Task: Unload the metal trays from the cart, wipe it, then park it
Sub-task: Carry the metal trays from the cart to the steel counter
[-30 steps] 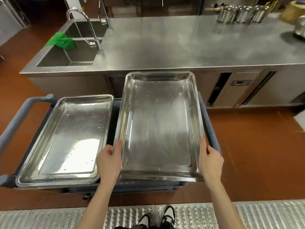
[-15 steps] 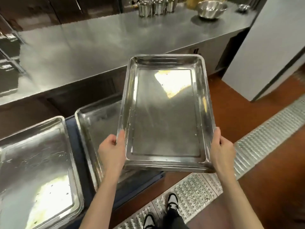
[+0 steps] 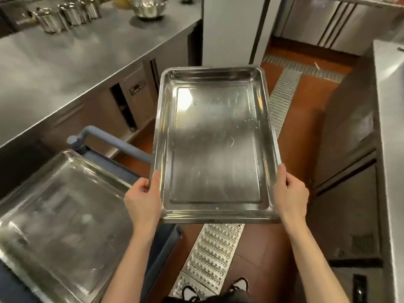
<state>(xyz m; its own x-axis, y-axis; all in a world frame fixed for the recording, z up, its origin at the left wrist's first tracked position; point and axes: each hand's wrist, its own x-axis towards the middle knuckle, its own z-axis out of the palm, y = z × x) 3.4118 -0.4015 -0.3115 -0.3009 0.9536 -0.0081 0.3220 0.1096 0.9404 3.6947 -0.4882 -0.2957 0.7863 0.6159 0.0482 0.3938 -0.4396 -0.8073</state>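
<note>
I hold a large empty metal tray (image 3: 215,145) level in the air, above the floor and to the right of the cart. My left hand (image 3: 143,199) grips its left rim near the front corner, and my right hand (image 3: 290,194) grips the right rim. Another metal tray (image 3: 59,217) lies on the blue-grey cart (image 3: 161,243) at the lower left. The cart's handle bar (image 3: 113,143) runs behind the held tray.
A long steel counter (image 3: 65,60) runs along the left with several metal cups (image 3: 65,17) and a bowl (image 3: 148,6). A second steel counter (image 3: 389,127) stands at the right. A perforated floor drain grate (image 3: 212,254) runs between them on the red floor.
I have lifted the tray off the cart and swung it right, turning away from the sink. It now hangs over the aisle between the two counters.
</note>
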